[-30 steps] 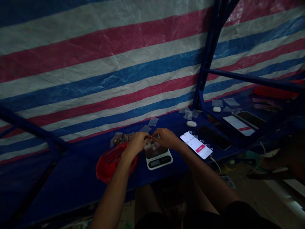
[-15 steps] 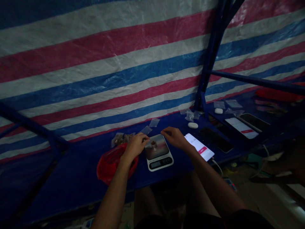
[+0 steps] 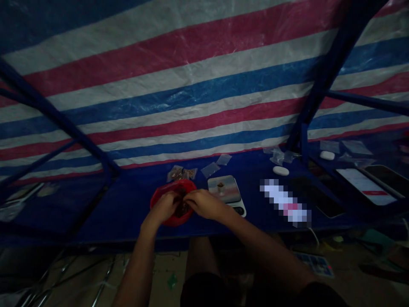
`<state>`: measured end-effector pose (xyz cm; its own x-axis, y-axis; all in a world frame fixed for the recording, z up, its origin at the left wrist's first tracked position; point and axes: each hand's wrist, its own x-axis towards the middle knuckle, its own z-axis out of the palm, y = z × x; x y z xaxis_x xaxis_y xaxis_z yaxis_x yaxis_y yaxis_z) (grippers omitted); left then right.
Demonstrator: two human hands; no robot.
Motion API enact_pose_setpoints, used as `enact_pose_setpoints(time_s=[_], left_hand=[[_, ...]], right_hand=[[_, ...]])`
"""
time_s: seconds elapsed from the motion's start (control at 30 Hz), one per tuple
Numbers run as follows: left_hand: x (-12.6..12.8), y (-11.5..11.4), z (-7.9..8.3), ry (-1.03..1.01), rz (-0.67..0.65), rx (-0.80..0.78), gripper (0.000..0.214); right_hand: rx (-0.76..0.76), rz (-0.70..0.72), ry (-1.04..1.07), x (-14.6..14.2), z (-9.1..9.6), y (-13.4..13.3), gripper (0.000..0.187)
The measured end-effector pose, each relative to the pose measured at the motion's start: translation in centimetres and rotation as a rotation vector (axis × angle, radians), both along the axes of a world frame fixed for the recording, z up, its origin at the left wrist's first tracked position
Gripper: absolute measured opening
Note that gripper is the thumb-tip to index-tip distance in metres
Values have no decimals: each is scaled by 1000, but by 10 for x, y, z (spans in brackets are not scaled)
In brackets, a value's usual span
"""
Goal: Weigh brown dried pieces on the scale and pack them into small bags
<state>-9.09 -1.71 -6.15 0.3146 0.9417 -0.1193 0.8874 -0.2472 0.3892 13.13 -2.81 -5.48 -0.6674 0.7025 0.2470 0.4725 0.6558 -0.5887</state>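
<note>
My left hand [image 3: 164, 206] reaches into the red plastic bag [image 3: 155, 194], its fingers curled down among small dark pieces. From the other side, my right hand [image 3: 203, 203] dips its bent fingertips into the same bag. Both hands look closed, but whatever their fingers hold is hidden in the dim light. Right of the bag stands a white kitchen scale [image 3: 234, 196] with a metal plate. A small brownish object [image 3: 221, 186] rests on that plate. My right forearm partly covers the scale's display.
Behind the bag lie filled clear bags [image 3: 182, 173] and flat clear bags [image 3: 211, 169]. To the right are a white oval case [image 3: 280, 171], a blurred-out lit phone [image 3: 284, 202] with a cable, and a dark phone [image 3: 326, 200]. Blue frame posts [image 3: 302, 132] rise against striped sheeting.
Both hands have moved from beside the scale plate into the red bag. The small object stays on the scale. The view has shifted, so the table things appear farther right.
</note>
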Motion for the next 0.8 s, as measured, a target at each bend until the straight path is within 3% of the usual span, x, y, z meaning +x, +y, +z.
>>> enact_pose_setpoints(time_s=[0.07, 0.23, 0.63, 0.8], left_hand=[[-1, -3, -7, -19, 2, -49, 26], [6, -9, -8, -18, 24, -40, 41], [20, -8, -6, 7, 56, -5, 37], [19, -8, -2, 0, 41, 9, 29]], right_hand=[[-46, -41, -286, -30, -2, 3, 30], [-72, -176, -440, -61, -4, 11, 33], [-80, -211, -413, -42, 3, 21, 32], [-68, -193, -309, -7, 18, 28, 22]])
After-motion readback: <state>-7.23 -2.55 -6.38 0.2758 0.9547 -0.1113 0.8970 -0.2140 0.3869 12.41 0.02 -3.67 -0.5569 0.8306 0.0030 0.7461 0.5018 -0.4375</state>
